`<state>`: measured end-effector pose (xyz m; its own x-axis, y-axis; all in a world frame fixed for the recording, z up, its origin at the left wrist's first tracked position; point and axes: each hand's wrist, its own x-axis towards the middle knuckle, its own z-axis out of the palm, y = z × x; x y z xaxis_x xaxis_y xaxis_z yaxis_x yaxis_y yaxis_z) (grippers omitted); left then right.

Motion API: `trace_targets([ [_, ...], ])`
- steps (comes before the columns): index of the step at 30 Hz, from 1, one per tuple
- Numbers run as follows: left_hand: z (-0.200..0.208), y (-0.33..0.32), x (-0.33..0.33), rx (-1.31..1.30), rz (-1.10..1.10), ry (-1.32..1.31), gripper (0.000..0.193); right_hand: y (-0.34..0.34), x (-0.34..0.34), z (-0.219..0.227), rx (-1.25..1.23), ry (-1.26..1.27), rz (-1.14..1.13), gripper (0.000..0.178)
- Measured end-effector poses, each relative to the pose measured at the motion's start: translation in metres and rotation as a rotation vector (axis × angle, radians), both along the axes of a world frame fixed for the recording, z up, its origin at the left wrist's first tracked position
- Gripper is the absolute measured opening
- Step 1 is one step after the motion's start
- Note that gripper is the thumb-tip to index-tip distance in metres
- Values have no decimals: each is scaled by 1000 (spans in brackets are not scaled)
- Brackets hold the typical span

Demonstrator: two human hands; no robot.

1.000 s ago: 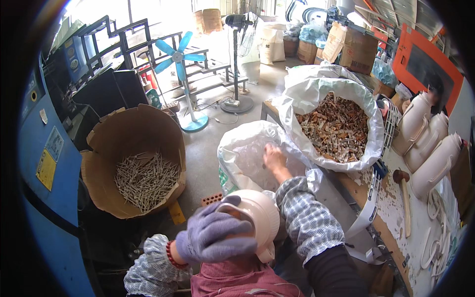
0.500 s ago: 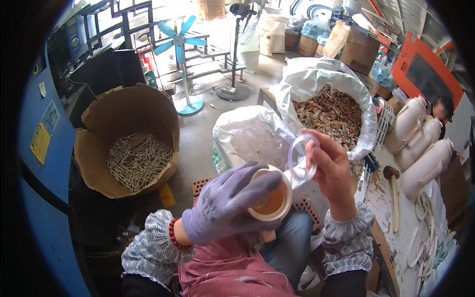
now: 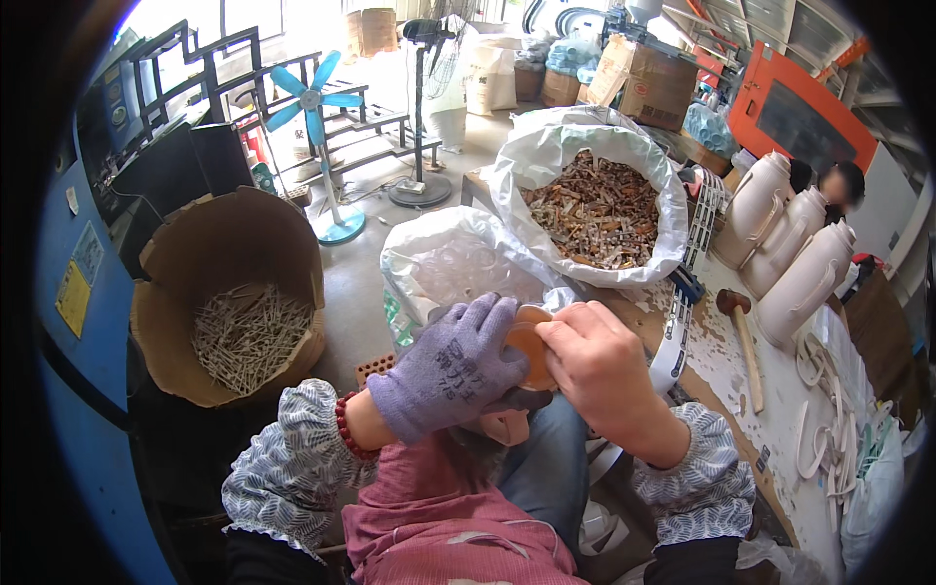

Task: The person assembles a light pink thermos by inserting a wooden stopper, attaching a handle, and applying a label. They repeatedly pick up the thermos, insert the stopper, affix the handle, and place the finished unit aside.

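My left hand point(image 3: 453, 366), in a purple-grey knit glove, is wrapped around a cream plastic flask shell point(image 3: 505, 427). Its round mouth faces up, with orange-tan showing inside, and part of the shell is hidden behind the glove. My bare right hand point(image 3: 604, 366) is closed at the mouth's right edge, thumb and fingers pinched at the rim. The clear plastic ring is mostly hidden by my fingers; a faint edge seems to lie along the mouth. Just beyond my hands stands a white bag point(image 3: 400, 258) of clear plastic rings point(image 3: 468, 268).
A large white sack point(image 3: 668, 219) holds brown scrap pieces. On the right bench are several cream flasks point(image 3: 804, 283), a wooden-handled mallet point(image 3: 746, 356) and pale straps point(image 3: 829, 429). At left, a cardboard bin point(image 3: 156, 336) holds thin sticks. A fan point(image 3: 312, 99) and another person point(image 3: 840, 185) are farther off.
My right hand has brought the clear ring down from above right onto the shell's mouth. My left hand has shifted slightly, and the whole view has turned a little rightward.
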<state>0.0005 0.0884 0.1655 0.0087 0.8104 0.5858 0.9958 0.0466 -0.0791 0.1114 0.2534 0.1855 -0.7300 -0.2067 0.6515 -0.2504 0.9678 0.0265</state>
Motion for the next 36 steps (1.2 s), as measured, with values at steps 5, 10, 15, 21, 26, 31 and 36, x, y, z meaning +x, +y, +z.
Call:
trace_targets([
  [5,-1,6,-7,67,-208,-218,27,-2,13,10,116,-210,46,19],
  [10,-14,12,-33,58,-525,-349,25,22,20,18,127,-502,362,11],
  [15,-15,19,-31,-9,-539,-324,24,25,2,5,378,-463,277,5],
  [21,-18,7,-34,-36,-549,-326,25,10,6,5,487,-406,284,13],
  [26,-21,8,-35,-37,-552,-306,27,16,3,0,371,-355,386,13],
  [31,-24,14,-32,-18,-528,-260,30,14,6,-6,397,-367,244,13],
  [36,-22,20,-25,-26,-455,-185,29,4,7,-14,459,-391,3,14],
])
